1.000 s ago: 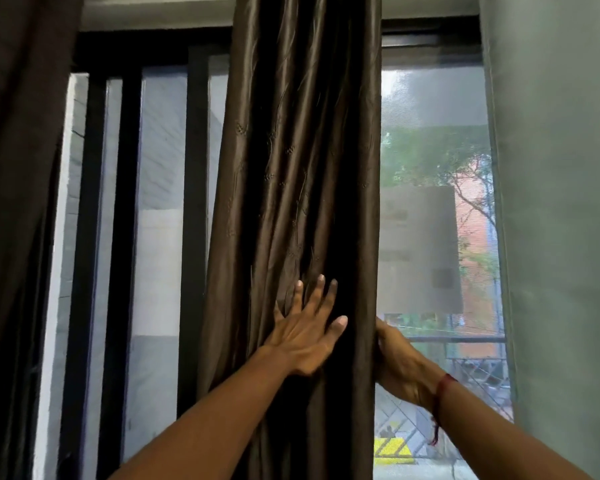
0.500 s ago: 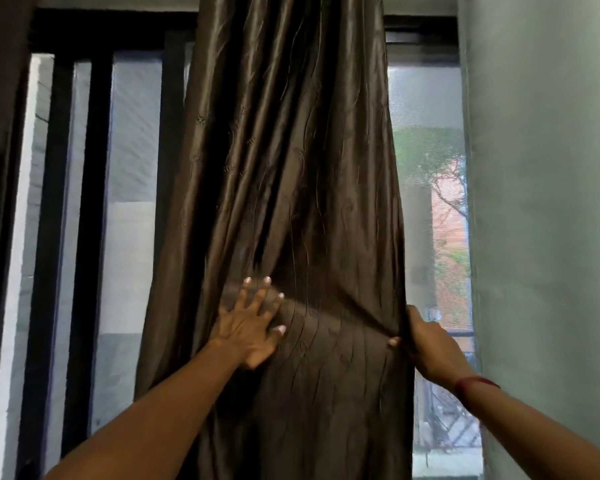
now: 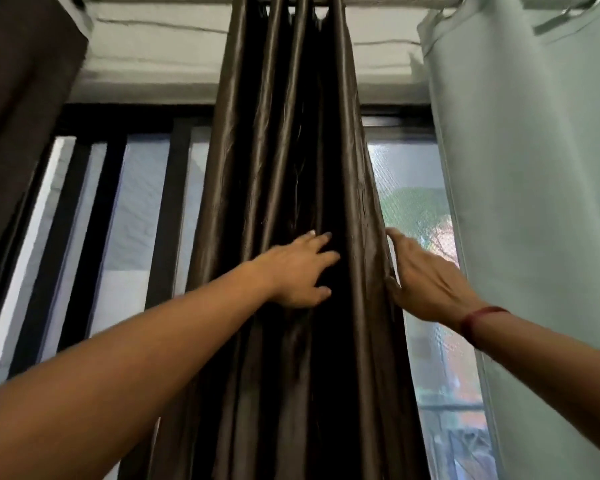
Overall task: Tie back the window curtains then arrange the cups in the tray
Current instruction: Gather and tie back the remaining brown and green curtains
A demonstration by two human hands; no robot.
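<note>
Against the barred window [image 3: 142, 209], the bunched brown curtain [image 3: 284, 161] hangs vertically, the left hand [image 3: 298, 271] pressed flat on its front folds and the right hand [image 3: 426, 282] against its right edge, grip unclear.

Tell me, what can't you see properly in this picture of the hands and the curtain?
In the head view:
- Fingertips of the right hand: behind the edge of the brown curtain, so its grip is unclear.
- Bottom of the brown curtain: cut off by the lower edge.
- Street beyond the window: blurred by the hazy pane.
- The cups and the tray: out of frame.
</note>
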